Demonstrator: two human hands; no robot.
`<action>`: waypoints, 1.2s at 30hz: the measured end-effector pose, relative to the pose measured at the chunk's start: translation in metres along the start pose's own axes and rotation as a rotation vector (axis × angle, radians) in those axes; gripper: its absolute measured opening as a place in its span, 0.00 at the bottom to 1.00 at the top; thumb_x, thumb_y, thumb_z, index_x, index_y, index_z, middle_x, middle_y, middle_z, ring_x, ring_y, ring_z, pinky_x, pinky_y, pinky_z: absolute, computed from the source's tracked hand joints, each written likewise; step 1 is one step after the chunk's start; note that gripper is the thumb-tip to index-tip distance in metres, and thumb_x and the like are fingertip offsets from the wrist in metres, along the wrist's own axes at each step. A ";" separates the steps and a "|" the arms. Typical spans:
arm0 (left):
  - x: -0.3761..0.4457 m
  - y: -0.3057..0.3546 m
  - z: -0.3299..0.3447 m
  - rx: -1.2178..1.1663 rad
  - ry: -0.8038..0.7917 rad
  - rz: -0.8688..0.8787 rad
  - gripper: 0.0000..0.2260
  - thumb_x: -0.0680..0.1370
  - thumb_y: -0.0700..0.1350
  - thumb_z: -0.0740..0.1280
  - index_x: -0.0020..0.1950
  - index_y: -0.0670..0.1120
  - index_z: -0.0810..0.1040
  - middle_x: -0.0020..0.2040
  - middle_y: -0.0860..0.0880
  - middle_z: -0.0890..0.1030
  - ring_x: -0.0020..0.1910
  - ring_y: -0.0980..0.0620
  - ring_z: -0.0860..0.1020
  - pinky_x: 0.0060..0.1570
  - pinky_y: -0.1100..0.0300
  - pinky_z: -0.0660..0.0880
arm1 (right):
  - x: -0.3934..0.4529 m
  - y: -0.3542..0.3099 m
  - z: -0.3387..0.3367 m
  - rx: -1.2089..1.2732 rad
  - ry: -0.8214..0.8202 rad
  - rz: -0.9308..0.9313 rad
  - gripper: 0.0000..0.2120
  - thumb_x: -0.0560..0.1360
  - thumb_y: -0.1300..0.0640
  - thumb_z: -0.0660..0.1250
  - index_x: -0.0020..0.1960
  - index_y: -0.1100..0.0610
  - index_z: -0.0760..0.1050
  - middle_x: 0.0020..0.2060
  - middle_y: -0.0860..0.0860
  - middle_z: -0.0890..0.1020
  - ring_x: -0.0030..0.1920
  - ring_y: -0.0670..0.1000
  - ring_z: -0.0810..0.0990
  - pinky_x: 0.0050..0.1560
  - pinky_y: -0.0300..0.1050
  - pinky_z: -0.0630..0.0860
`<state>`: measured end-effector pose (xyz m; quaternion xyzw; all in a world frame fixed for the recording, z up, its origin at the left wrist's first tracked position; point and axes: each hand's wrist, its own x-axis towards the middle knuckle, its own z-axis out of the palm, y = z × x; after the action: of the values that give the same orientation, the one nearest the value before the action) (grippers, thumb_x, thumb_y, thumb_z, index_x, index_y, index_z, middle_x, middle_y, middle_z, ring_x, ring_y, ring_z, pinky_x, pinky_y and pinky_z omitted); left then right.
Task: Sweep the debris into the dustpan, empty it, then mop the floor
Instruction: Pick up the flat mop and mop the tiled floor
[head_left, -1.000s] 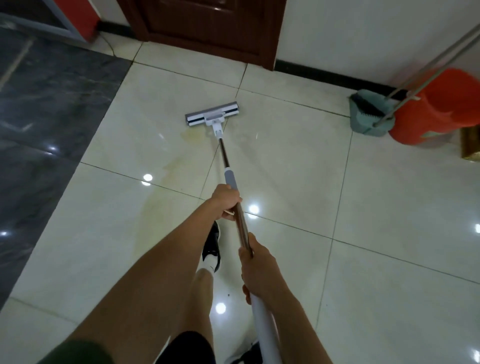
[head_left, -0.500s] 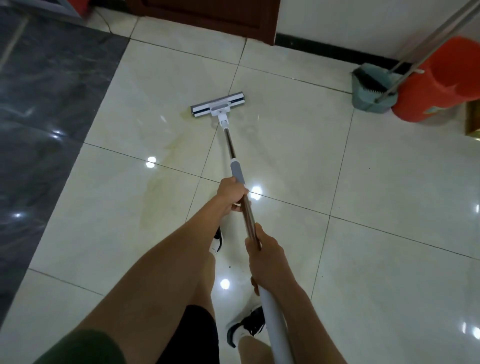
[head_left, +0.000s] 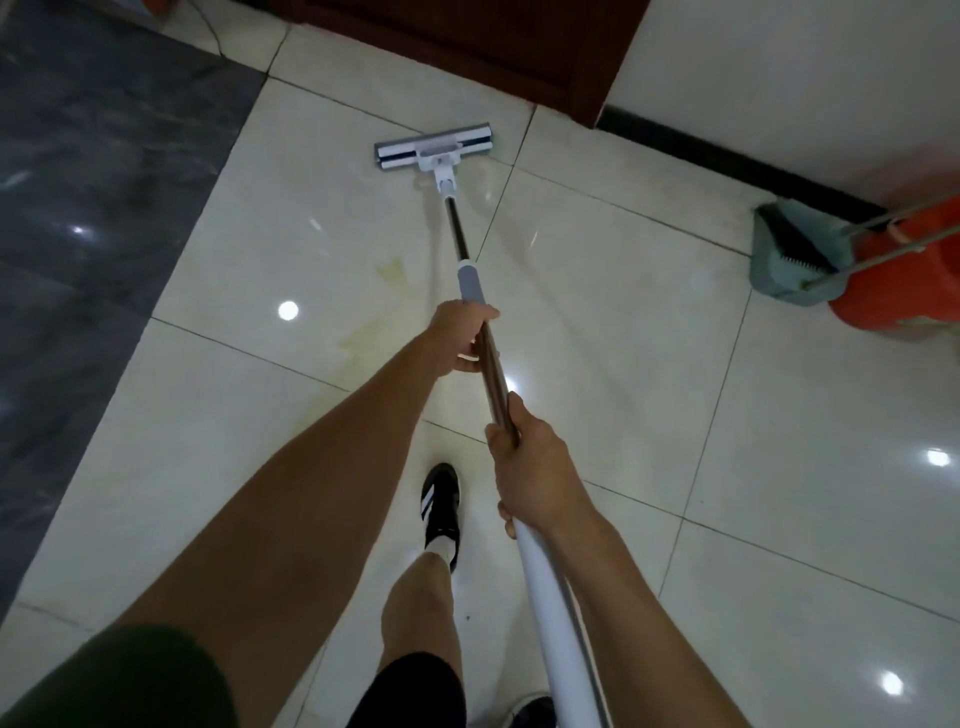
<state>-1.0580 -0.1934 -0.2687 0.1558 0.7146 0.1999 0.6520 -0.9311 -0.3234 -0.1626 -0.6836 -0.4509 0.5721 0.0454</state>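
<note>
Mop (head_left: 470, 291) is in play: flat head (head_left: 432, 147) down on the cream floor tiles (head_left: 597, 322), near the door (head_left: 467, 47) at the far edge. Left hand (head_left: 464, 340) wraps the brown shaft just below the grey collar; right hand (head_left: 530, 467) is closed round it lower down. Dustpan (head_left: 779, 260) with its brush is parked against the red bucket (head_left: 904, 280) by the wall, so sweep and empty look done. Yellowish stain (head_left: 363, 332) left of the shaft remains; mopping partway.

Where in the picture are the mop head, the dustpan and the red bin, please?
mop head (head_left: 432, 147): head view, middle of the flat head.
dustpan (head_left: 779, 260): head view, its green side wall.
red bin (head_left: 904, 291): head view, its lower front side.
</note>
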 end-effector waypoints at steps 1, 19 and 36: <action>0.008 0.011 -0.003 0.006 -0.001 -0.004 0.16 0.77 0.50 0.72 0.54 0.39 0.76 0.43 0.41 0.80 0.40 0.41 0.85 0.43 0.45 0.84 | 0.007 -0.010 -0.003 -0.004 -0.009 0.001 0.22 0.84 0.52 0.58 0.77 0.49 0.62 0.39 0.50 0.77 0.31 0.48 0.75 0.35 0.45 0.78; -0.066 -0.071 0.060 0.031 0.085 -0.133 0.15 0.77 0.46 0.72 0.58 0.37 0.77 0.47 0.41 0.83 0.45 0.38 0.86 0.34 0.55 0.77 | -0.092 0.068 -0.064 -0.141 -0.251 -0.008 0.27 0.78 0.66 0.62 0.73 0.49 0.61 0.41 0.50 0.76 0.32 0.48 0.78 0.26 0.35 0.73; -0.181 -0.205 0.133 -0.160 0.135 -0.184 0.12 0.78 0.45 0.71 0.53 0.38 0.76 0.43 0.41 0.83 0.40 0.38 0.86 0.55 0.42 0.81 | -0.222 0.175 -0.100 -0.316 -0.327 -0.026 0.23 0.78 0.66 0.57 0.70 0.50 0.63 0.42 0.50 0.75 0.37 0.47 0.77 0.42 0.45 0.83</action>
<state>-0.9001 -0.4488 -0.2214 0.0233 0.7500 0.2054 0.6282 -0.7365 -0.5300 -0.0654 -0.5746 -0.5449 0.5969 -0.1288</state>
